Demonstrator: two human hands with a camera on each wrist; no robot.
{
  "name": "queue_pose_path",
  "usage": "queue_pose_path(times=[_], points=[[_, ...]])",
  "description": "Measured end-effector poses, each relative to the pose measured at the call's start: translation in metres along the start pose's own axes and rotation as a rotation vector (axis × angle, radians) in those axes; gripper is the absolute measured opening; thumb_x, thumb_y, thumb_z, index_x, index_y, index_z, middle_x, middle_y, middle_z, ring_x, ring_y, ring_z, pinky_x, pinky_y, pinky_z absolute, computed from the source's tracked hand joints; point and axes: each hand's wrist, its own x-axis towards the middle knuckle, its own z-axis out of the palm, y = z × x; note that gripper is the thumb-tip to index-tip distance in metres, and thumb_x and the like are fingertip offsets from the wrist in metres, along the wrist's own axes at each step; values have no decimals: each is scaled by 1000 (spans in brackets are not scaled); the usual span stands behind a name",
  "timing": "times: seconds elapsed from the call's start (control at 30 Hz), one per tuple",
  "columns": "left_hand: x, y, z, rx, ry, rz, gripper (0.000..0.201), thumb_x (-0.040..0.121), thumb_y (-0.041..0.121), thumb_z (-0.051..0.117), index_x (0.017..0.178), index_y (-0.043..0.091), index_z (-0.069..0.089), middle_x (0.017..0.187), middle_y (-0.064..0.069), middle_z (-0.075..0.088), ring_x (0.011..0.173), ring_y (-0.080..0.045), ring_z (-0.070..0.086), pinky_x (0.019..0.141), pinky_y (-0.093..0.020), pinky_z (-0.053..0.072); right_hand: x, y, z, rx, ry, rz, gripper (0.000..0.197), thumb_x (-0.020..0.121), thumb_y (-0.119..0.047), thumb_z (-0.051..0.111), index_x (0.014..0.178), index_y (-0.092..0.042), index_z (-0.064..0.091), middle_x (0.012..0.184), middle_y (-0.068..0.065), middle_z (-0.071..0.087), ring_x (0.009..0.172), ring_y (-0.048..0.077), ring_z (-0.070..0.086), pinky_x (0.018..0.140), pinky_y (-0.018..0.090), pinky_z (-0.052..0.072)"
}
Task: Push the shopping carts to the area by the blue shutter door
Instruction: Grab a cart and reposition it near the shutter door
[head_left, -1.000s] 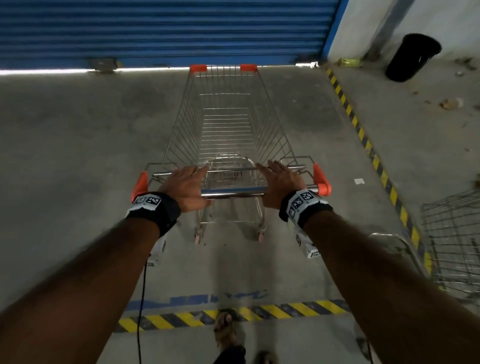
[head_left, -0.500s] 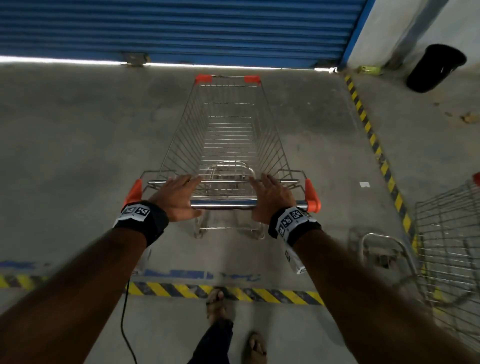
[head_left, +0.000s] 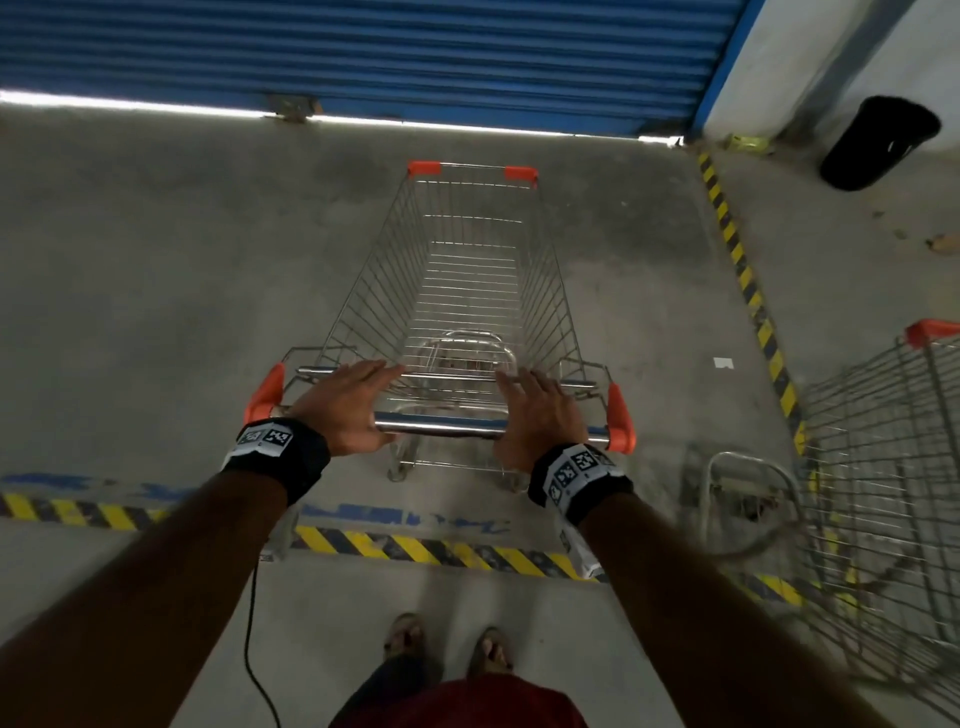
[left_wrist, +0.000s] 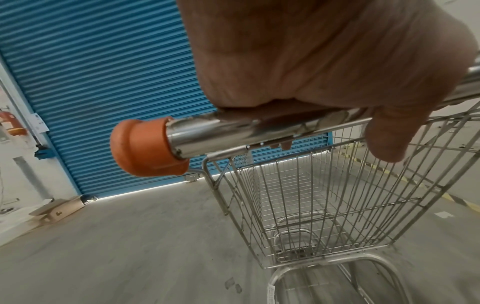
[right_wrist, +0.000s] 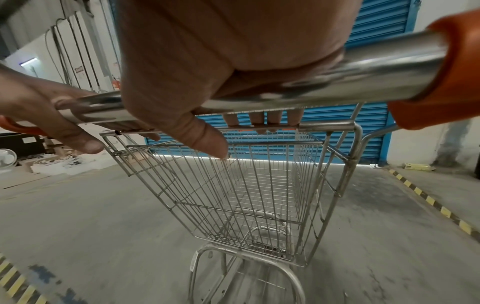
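With the left hand (head_left: 347, 405) and right hand (head_left: 535, 415) lying flat, fingers straight, on the chrome handle bar (head_left: 441, 427) of the wire shopping cart (head_left: 470, 291) near the blue ribbed shutter door (head_left: 363, 47), press evenly so it rolls straight toward that door.

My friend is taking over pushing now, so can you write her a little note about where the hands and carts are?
Left hand: flat, palm pressing the cart's metal handle bar, fingers straight.
Right hand: the same, on the bar's right part.
Shopping cart: empty, nose pointing at the blue shutter door, bare concrete between them.
Second cart: at the right, over the yellow-black floor stripe.
Done: first cart over the near stripe.
Left: roll it to the shutter, then push the second cart there.
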Motion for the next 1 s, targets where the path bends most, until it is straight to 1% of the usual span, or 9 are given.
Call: queue_pose_path(times=[0.13,0.3,0.43,0.53,0.63,0.73,0.8,0.93,1.0], points=[[-2,5,1,21,-26,0,101,78,62,70,157,31,16,162,-7,26,147,-26,25,120,-42,22,-4,2,2,-4,19,-9,99,75,-44,73,156,-25,21,160,6,27,146,29,23,119,45,20],[-2,2,2,25,-25,1,100,79,60,71,157,30,16,161,-6,27,146,-26,26,118,-41,24,0,0,4,-36,27,-31,101,71,-49,75,155,-25,23,156,7,32,143,29,28,119,44,23],[0,-6,-1,19,-23,18,100,79,58,72,157,28,17,159,-6,29,145,-26,28,118,-41,26,4,-6,3,-33,-1,-29,101,75,-48,74,156,-24,19,160,8,27,147,29,23,122,46,19],[2,-13,-3,17,-6,34,98,79,60,70,156,28,19,158,-5,32,142,-25,32,117,-40,28,7,-12,-1,-21,-24,-10,99,79,-45,72,158,-25,14,163,7,21,149,29,18,123,45,15],[3,-21,-3,10,7,36,98,78,62,69,156,28,21,157,-4,34,141,-24,34,116,-41,30,8,-17,-3,-8,-22,-7,96,83,-44,70,159,-26,13,164,6,20,150,28,17,122,44,14],[3,-24,-3,20,8,39,99,78,66,67,156,28,19,158,-5,33,142,-25,33,116,-42,29,6,-22,-9,-9,-3,-9,93,83,-44,69,158,-25,17,163,5,24,149,27,20,121,44,15],[3,-24,-4,22,7,45,98,78,64,67,156,27,20,158,-6,33,142,-26,33,117,-43,29,5,-23,-12,-2,1,-5,93,82,-43,70,157,-25,20,162,4,25,148,27,22,121,44,18],[2,-24,-4,15,32,53,99,73,61,71,154,26,27,152,-6,42,135,-27,42,111,-41,34,4,-25,-10,-21,8,16,96,78,-41,72,157,-26,20,162,4,26,147,27,24,120,46,24],[0,-25,-4,-2,38,58,98,73,64,70,154,26,29,150,-6,43,134,-27,43,110,-41,35,4,-25,-7,-28,11,16,98,78,-39,73,158,-24,18,162,5,25,147,28,24,121,46,21]])
